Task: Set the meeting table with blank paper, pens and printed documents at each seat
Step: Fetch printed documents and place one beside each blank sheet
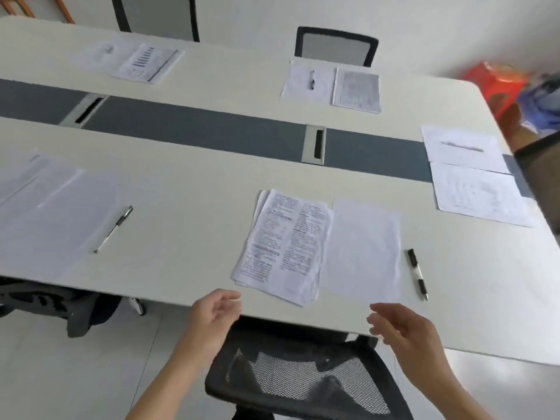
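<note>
At the near seat a printed document (285, 245) lies beside a blank sheet (363, 250), with a black pen (417, 274) to the right of the sheet. My left hand (215, 310) hovers open at the table's front edge, just below the printed document. My right hand (400, 328) is open too, below the blank sheet's corner, holding nothing. Further left lie blank paper (51, 213) and a pen (113, 228). Paper sets with pens lie at the far seat (330, 84), the right end (463, 147) and the far left (142, 60).
The white meeting table (197, 183) has a grey centre strip with cable slots (315, 144). A black mesh chair (303, 377) stands between my arms. More chairs stand at the far side (336, 47) and lower left (54, 301). Orange and blue objects (515, 89) sit past the right end.
</note>
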`<state>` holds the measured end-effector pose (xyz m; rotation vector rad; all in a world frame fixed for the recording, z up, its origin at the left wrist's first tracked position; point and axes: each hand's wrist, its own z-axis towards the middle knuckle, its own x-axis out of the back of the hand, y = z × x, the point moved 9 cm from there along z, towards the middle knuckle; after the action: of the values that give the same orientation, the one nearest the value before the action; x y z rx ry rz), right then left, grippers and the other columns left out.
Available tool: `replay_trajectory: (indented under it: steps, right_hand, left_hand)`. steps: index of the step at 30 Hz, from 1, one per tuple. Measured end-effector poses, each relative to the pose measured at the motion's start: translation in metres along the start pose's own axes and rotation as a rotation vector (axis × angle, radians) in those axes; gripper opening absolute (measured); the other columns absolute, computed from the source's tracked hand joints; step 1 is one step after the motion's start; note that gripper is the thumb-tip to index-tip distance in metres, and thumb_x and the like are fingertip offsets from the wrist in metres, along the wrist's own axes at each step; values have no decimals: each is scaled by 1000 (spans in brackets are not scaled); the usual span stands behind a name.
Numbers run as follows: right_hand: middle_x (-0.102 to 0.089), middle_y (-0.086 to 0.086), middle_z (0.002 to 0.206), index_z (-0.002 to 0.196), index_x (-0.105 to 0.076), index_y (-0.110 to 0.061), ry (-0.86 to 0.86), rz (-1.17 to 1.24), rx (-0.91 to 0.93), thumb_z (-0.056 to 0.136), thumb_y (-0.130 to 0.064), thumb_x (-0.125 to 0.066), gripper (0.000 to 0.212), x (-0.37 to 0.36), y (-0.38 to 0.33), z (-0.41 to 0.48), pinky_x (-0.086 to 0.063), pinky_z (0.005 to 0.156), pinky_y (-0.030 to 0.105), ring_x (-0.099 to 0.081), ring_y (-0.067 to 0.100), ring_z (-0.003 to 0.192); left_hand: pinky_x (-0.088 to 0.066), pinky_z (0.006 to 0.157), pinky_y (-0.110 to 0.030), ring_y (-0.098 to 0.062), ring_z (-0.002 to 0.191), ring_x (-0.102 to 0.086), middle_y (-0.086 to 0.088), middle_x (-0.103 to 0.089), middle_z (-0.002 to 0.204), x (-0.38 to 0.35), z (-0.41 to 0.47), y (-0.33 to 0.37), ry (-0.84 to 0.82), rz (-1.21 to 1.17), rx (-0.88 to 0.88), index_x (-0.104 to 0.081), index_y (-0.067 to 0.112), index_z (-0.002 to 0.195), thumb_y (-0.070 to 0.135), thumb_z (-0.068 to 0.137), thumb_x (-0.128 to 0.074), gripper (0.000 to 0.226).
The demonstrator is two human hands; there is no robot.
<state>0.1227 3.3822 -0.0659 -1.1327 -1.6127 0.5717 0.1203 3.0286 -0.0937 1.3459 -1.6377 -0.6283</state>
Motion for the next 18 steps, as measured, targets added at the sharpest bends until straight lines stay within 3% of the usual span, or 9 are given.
replay_trajectory:
  steps: [4, 9, 15, 18]
  right_hand:
    - [-76, -7, 77, 89, -73, -25, 108, 15, -53, 84, -10, -73, 16, 6, 8, -17, -55, 67, 28, -72, 9, 69]
    - [-76, -8, 77, 86, -74, -25, 184, 36, -117, 82, -7, -75, 18, 14, 27, -24, -55, 66, 18, -72, 7, 69]
    - [-76, -6, 76, 84, -75, -28, 145, 43, -204, 82, -10, -75, 18, 18, 51, -8, -57, 70, 30, -73, 13, 74]
    - [-76, -10, 76, 83, -74, -31, 99, 18, -216, 82, -14, -76, 17, 22, 57, 5, -57, 69, 26, -72, 10, 72]
  left_hand:
    - [-52, 84, -34, -16, 91, -66, 2, -70, 94, -10, 74, 6, 26, 161, -16, -68, 17, 97, 23, 86, -67, 13]
    - [-47, 87, -37, -29, 111, -55, -12, -52, 126, -40, 154, 3, 94, 393, 51, -53, 10, 123, 37, 82, -70, 52]
    - [-42, 92, -48, -35, 116, -45, -17, -48, 124, -62, 187, -12, 213, 725, 196, -44, 11, 120, 46, 73, -76, 67]
    - [-39, 93, -46, -36, 114, -48, -16, -57, 120, -69, 193, -18, 221, 691, 255, -45, 11, 121, 40, 72, -79, 66]
